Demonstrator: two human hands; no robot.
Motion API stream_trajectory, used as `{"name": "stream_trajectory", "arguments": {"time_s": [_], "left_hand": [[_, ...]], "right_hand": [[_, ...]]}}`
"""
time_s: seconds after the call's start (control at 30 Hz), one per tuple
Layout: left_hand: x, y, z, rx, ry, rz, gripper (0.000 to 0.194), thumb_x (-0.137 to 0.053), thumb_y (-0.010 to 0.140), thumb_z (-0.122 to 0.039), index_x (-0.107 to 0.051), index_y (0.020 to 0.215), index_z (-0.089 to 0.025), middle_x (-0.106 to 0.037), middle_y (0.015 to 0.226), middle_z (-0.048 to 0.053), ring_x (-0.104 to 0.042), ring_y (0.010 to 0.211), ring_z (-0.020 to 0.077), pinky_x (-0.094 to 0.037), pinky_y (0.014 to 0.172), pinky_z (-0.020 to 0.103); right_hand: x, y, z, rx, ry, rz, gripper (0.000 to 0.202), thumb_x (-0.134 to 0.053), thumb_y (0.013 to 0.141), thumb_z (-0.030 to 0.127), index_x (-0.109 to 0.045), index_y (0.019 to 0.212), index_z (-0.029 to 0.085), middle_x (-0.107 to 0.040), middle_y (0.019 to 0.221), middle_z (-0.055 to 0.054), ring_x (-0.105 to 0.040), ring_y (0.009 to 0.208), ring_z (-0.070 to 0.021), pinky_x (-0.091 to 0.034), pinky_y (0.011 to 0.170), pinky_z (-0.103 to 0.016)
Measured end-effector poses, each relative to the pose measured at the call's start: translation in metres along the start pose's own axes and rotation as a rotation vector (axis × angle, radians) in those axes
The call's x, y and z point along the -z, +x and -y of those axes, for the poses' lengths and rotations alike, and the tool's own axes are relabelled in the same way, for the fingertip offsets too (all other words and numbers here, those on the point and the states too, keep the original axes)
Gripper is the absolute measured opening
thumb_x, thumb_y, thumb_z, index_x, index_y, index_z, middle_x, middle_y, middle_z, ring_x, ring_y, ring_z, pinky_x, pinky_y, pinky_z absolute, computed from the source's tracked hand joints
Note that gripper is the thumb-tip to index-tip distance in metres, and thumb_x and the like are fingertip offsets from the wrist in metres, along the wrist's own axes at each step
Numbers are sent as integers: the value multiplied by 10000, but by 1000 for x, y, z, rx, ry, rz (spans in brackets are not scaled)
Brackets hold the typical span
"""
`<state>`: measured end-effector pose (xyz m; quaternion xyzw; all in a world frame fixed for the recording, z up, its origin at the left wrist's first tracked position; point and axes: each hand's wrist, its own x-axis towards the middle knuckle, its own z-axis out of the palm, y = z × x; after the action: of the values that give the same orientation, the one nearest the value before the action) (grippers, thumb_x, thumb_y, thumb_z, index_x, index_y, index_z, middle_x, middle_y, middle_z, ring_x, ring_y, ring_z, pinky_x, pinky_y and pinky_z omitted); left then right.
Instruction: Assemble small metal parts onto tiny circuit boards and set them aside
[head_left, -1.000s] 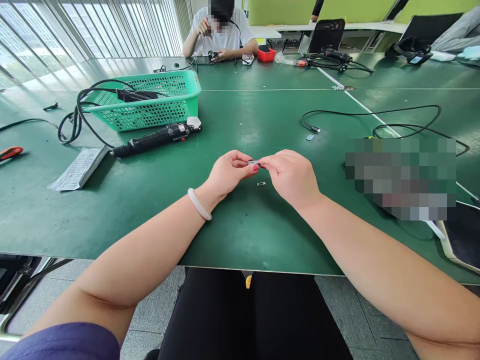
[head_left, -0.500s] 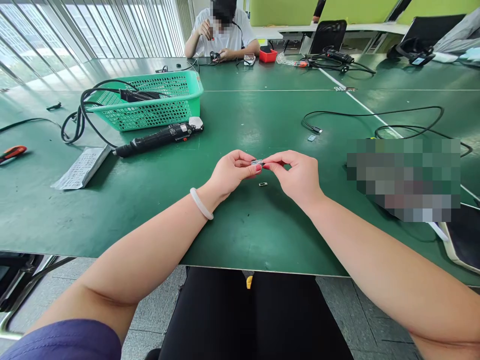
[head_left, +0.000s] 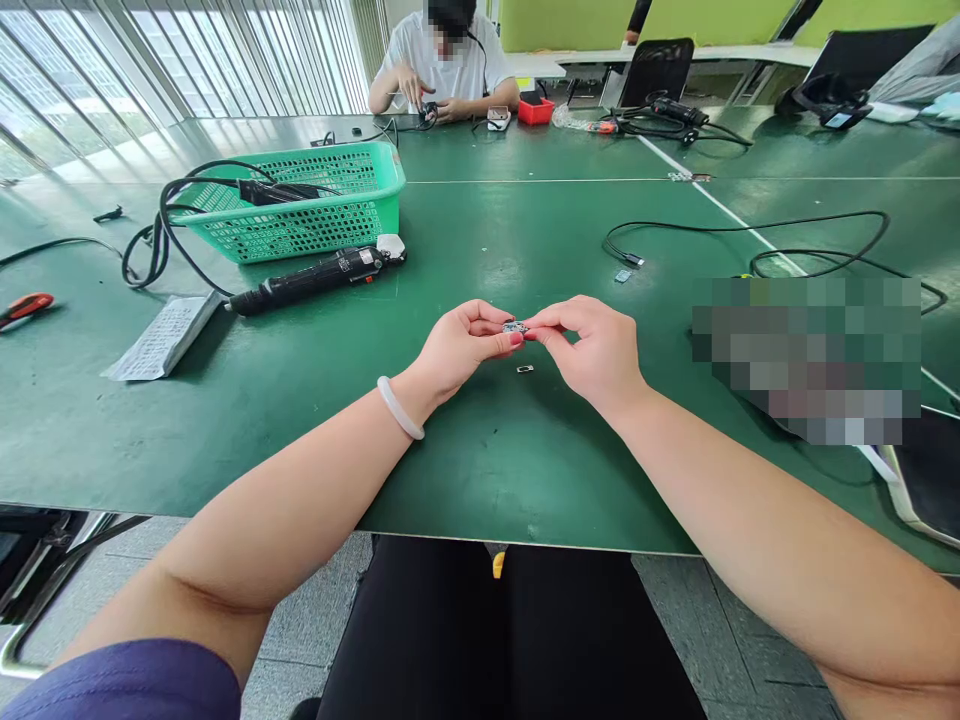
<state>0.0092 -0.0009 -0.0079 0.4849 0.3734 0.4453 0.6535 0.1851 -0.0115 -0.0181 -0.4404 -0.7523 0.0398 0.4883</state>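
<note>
Between my two hands, just above the green table [head_left: 465, 450], is a small grey circuit board [head_left: 514, 327] with fine parts on its face. My left hand [head_left: 471, 342] pinches its left end between thumb and fingers. At the right end, my right hand [head_left: 589, 345] has thumb and forefinger pressed together on the board's edge; anything smaller between those fingertips is hidden. Below the fingertips a small metal-edged piece [head_left: 525, 369] lies flat on the table. A tiny grey-blue piece [head_left: 622, 276] rests farther off to the right.
Left stand a green basket [head_left: 300, 230], a black electric screwdriver [head_left: 315, 280], a paper pad [head_left: 161, 340] and a red-handled tool [head_left: 26, 308]. Right lie a black cable [head_left: 697, 229], a blurred-out object [head_left: 806, 360] and a phone-like slab [head_left: 934, 470]. A person [head_left: 442, 70] sits opposite.
My right hand has shifted very slightly and the board looks a little turned between my fingers. The person opposite has lowered one hand to the small dark object on the table.
</note>
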Motion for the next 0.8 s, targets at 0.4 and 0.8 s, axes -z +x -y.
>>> {"name": "stream_trajectory", "arguments": {"time_s": [0.4,0.8], "left_hand": [[2,3,1,93,-22,-59,136,-697,804,-74,-571,823,-120,-708,723,18,-683,705,98,-508,779,282],[-3,3,0,162,50,-185,139,-650,824,-8,-564,862,-110,-704,738,25,-680,689,89,-515,778,276]], "right_hand": [[-1,-1,-4,-19,-6,43,204,-595,866,190,-775,928,261,-773,884,-20,-680,801,-187,-540,773,-359],[3,3,-13,-325,-187,644,44,-697,763,224,-741,767,224,-639,804,-18,-563,700,-152,-417,648,-303]]}}
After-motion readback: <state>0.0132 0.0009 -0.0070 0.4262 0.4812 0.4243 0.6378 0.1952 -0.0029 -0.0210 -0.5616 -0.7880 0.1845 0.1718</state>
